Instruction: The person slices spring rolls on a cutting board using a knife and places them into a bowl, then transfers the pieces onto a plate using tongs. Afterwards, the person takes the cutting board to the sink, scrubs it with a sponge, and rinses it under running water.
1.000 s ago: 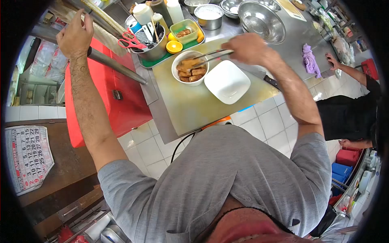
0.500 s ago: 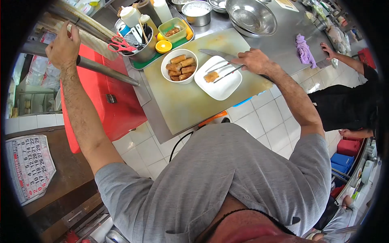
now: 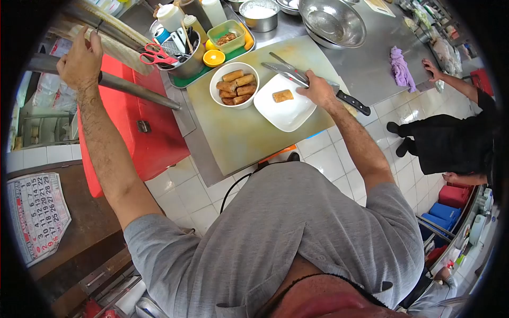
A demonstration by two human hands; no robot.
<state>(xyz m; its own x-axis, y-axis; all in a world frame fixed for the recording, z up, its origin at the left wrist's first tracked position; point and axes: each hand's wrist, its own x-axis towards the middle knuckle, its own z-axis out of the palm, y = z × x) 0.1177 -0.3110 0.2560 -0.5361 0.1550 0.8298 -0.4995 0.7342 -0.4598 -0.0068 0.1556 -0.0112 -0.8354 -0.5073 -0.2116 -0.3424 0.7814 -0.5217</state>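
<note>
The right hand (image 3: pixel 319 90) holds one pair of metal tongs (image 3: pixel 290 69), their tips apart and pointing away from the plate toward the far edge of the cutting board (image 3: pixel 233 140). One knife (image 3: pixel 354 103) lies beneath the hand, its black handle reaching past the board's right edge; whether the fingers also touch its blade is unclear. Just beside the fingers, near the board's near edge, one white square plate (image 3: pixel 288 121) carries one browned roll (image 3: pixel 283 96). Left of it, toward the board's far left corner, one white round bowl (image 3: pixel 235 104) holds a pile of about seven visible rolls (image 3: pixel 244 80); any underneath are hidden.

Beyond the far edge, a green tray (image 3: pixel 183 83) bears one metal container (image 3: pixel 192 67) of utensils, with one pair of red-handled scissors (image 3: pixel 154 54), one cut orange half (image 3: pixel 213 58) and one green tub (image 3: pixel 225 44) of brown bits.

The right arm reaches forward, bent at the elbow, palm down. The left arm is stretched up and out, with the left hand (image 3: pixel 82 62) raised beside a metal bar (image 3: pixel 140 92), well apart from the board; its fingers are curled, but whether they grip anything cannot be told.
</note>
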